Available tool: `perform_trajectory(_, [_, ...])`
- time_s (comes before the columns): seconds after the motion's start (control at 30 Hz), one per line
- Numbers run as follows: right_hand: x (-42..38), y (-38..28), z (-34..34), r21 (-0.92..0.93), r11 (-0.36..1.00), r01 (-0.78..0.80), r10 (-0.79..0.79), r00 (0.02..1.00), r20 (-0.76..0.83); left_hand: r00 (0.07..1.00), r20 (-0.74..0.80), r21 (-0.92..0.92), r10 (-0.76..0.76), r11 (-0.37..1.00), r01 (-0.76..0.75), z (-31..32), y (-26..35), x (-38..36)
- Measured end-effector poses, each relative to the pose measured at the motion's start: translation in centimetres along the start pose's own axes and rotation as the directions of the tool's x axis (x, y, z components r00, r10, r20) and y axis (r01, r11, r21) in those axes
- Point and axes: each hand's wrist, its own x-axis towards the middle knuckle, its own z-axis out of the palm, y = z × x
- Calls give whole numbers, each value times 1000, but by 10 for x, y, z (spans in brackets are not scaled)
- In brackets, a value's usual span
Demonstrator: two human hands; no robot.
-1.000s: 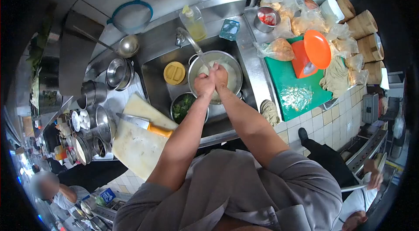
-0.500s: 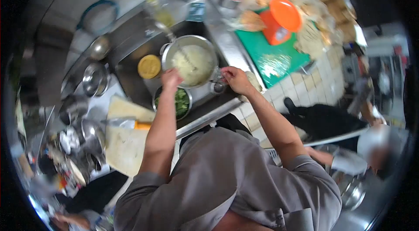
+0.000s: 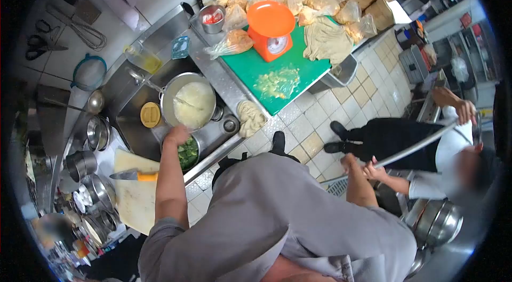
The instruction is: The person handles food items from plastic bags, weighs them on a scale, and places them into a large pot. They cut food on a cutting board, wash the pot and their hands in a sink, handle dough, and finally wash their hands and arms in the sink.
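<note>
My left hand (image 3: pixel 178 135) is at the near rim of a metal pot (image 3: pixel 166 109) in the sink; its fingers look curled, and what they hold is hidden. Pale, cloudy contents (image 3: pixel 194 114) fill the pot, and the tap (image 3: pixel 140 77) points into it. Just below that hand, chopped green leaves (image 3: pixel 188 155) lie in a round metal bowl. My right hand (image 3: pixel 349 161) is away from the sink, beside a co-worker's hand gripping a long pole (image 3: pixel 416 146); its fingers are too small to make out.
A round yellow-lidded container (image 3: pixel 150 114) stands left of the pot. A knife with an orange handle (image 3: pixel 146 176) lies on a pale cutting board (image 3: pixel 136 210). An orange scale (image 3: pixel 270 29) sits on a green board (image 3: pixel 240 69) among bagged food. The co-worker (image 3: pixel 453 143) stands at right.
My right hand has left the pot's right side and moved far right. My left hand stays by the rim. The view has turned, and the co-worker's pole now shows.
</note>
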Motion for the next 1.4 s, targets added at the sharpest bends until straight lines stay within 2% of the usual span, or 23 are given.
perform_trajectory(0.03, [47,21,40,-266,951,161,-129,983,133,963,-267,634,28,758,154,43,11,-17])
perform_trajectory(0.07, [25,23,6,-34,998,52,-51,999,10,874,-445,894,196,151,422,65,12,-31])
perform_trajectory(0.1, [-3,8,-36,131,991,29,-16,995,-97,866,-462,886,192,138,443,71,3,-27])
perform_trajectory(0.17, [-33,-8,-105,352,931,100,-1,963,-271,766,-441,879,469,399,261,72,-33,-13])
perform_trajectory(0.2, [-70,-30,-162,561,824,77,120,944,-307,785,-343,902,515,414,123,103,-28,-23])
perform_trajectory(0.27, [-39,-33,-186,574,774,265,61,872,-485,796,-228,877,562,474,-83,199,-4,-39])
perform_trajectory(0.3, [-12,-35,-193,483,805,346,5,810,-587,839,-124,827,529,522,-207,231,-3,-40])
perform_trajectory(0.33, [-25,-54,-237,572,732,369,65,799,-598,871,24,887,491,391,-245,255,-2,-43])
perform_trajectory(0.37, [-21,-65,-265,517,729,449,56,713,-699,876,-13,907,483,375,-193,277,-13,-41])
perform_trajectory(0.47, [-24,-106,-363,580,538,612,83,647,-758,861,-117,928,495,364,-83,300,-39,-30])
perform_trajectory(0.6, [9,-130,-462,417,639,646,104,464,-880,856,-169,946,488,326,1,297,-44,-15])
perform_trajectory(0.67, [54,-131,-498,278,738,615,105,303,-947,873,-207,946,441,317,65,307,-28,-14])
perform_trajectory(0.7, [67,-124,-515,275,738,616,107,295,-949,871,-205,946,447,317,59,311,-26,-8])
perform_trajectory(0.77, [91,-136,-538,341,827,448,149,409,-900,884,-165,960,437,278,41,298,-27,-9])
perform_trajectory(0.83, [53,-148,-556,388,841,378,117,572,-812,890,-246,948,385,286,139,307,-16,-16])
perform_trajectory(0.93, [46,-155,-540,296,903,312,38,629,-776,880,-234,940,414,328,96,297,-31,-24])
perform_trajectory(0.97, [53,-155,-539,291,905,309,34,629,-776,875,-237,937,423,338,91,299,-30,-27])
perform_trajectory(1.03, [92,-142,-527,277,814,510,-64,554,-830,883,-200,937,425,347,46,309,-25,-24])
perform_trajectory(1.07, [138,-134,-517,180,771,610,-138,436,-889,895,-195,933,401,357,43,306,-23,-27])
perform_trajectory(1.13, [116,-139,-515,143,788,600,-220,490,-844,895,-162,940,416,342,11,296,-22,-25])
perform_trajectory(1.33, [38,-178,-467,170,710,683,-266,484,-834,913,-86,930,398,361,-70,283,-17,-19])
perform_trajectory(1.37, [36,-183,-452,244,659,711,-231,500,-834,921,-102,917,377,395,-60,280,-17,-19])
perform_trajectory(1.4, [10,-187,-458,301,683,665,-248,600,-761,922,-88,919,377,387,-71,276,-18,-17])
